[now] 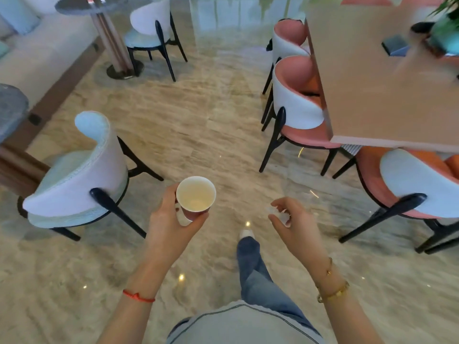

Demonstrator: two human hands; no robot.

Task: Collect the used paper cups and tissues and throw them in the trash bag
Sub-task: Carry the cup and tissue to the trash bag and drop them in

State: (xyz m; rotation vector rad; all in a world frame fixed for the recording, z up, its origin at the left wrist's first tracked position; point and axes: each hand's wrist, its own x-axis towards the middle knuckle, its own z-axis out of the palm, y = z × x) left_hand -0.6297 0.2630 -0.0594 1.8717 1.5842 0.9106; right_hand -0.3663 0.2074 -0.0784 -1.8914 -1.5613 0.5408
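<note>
1. Floor (pixel 198 125): polished marble, glossy with light reflections. I am standing on it mid-aisle, one leg forward. I judge a slip risk if liquid drips from what I carry.
2. Bench (pixel 372 83), far right: a large tan top with pink-and-white chairs tucked round it. Dark items lie at its far end, too blurred to identify. No trash bag appears anywhere in view, so I cannot yet confirm where the waste should go.
3. Pale blue chair (pixel 74 175), near left, stands close beside my path. I judge that a turn to the left could clip it and jolt the cup.
4. Left hand (pixel 171 219): fingers and thumb wrapped round the paper cup (pixel 196 194), held upright in the air at centre, mouth towards the camera. The inside is stained, with what may be a little residue at the bottom. Tilting it could spill that, and squeezing could crush the thin wall.
5. Right hand (pixel 295 222): fingers curled, pinching a small crumpled white tissue (pixel 279 214), held level with the cup and apart from it. The hold looks light, so I judge the tissue could drop unnoticed while I walk.
6. Writing: none legible. The cup's outer wall is reddish, and I can make out no brand or label on it.
</note>
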